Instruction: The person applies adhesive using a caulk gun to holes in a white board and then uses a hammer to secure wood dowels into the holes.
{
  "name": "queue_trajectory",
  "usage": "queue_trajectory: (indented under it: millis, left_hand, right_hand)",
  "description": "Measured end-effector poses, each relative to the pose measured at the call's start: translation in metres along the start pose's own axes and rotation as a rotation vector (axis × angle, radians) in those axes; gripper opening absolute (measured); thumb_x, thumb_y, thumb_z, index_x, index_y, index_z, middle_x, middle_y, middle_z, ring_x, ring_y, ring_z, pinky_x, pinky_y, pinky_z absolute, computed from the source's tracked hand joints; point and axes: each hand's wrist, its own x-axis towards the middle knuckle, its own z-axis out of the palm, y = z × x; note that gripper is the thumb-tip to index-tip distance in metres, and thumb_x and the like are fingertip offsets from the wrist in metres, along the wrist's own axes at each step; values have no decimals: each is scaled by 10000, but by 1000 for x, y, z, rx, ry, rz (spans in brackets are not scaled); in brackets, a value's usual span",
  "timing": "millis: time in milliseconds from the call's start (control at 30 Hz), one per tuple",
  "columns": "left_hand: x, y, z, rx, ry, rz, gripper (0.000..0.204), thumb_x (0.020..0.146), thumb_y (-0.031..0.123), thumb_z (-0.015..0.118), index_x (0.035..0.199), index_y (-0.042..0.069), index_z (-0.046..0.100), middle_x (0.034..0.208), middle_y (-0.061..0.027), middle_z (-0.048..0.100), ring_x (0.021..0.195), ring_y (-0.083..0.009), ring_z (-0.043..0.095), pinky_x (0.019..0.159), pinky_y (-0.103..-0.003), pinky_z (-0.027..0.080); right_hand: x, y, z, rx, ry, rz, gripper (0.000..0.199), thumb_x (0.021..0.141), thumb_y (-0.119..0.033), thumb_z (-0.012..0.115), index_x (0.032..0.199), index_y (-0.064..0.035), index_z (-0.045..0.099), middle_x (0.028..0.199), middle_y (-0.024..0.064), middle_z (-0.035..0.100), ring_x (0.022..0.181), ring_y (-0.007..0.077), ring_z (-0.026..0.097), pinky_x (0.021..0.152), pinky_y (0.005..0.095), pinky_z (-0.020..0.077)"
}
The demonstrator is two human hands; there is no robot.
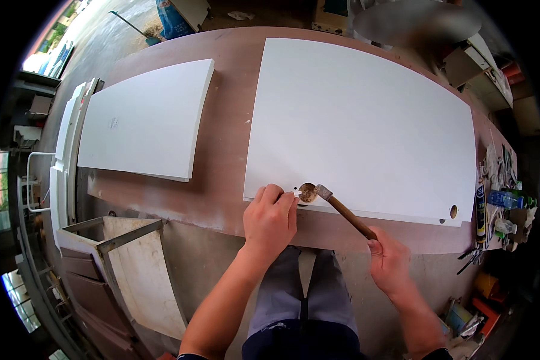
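A large white panel [366, 120] lies flat in front of me, with a round bored hole [306, 192] close to its near edge. Beside that hole, my left hand [269, 217] is closed, its fingertips pinching a small white piece [297, 192] whose kind I cannot make out. My right hand [391, 259] is wrapped round the wooden handle of a hammer [349, 216]. The hammer's metal head is just right of the hole, over the panel's near edge. A second round hole [453, 212] is at the panel's near right corner.
The panel rests on a brown worktable [225, 132]. Smaller stacked white panels [144, 120] lie at its left. Bottles, a black can [480, 213] and loose items crowd the right end. A metal-framed stand [132, 237] is at the near left, below the table edge.
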Motion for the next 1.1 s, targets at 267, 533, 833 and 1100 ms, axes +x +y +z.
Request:
queue_trajectory:
  millis: [267,533,833,1100]
  left_hand:
    - [4,-3,-3,25,-40,-31,29,811,74,679,809,54,658,789,-50,571,734,-241,588,579,-351,478]
    - [6,-1,-3,42,-61,-23,35,809,71,679,787,56,656,783,-45,559,727,-236,576,581,-345,477]
    - [3,-2,-1,37,-46,-38,36,806,73,683,789,55,657,797,-46,560,733,-241,570,590,-345,479]
    - [3,-4,-5,25,-71,-43,42,801,67,681,784,52,644,799,-52,562,738,-242,572,598,-351,483]
  right_hand:
    - [7,-1,-6,-86,-35,71,197,966,-189,517,1113,-90,603,828,169,632,702,388,601,612,395,487]
    - [16,6,2,-68,-17,76,179,973,-193,520,1078,-85,616,765,134,611,635,317,593,551,375,453]
    - [11,-13,20,120,78,-58,172,960,-164,541,1085,-73,619,754,115,600,612,276,578,564,333,461]
    - [18,-20,18,122,58,-62,186,943,-127,557,1113,-77,613,804,130,628,656,308,601,584,348,481]
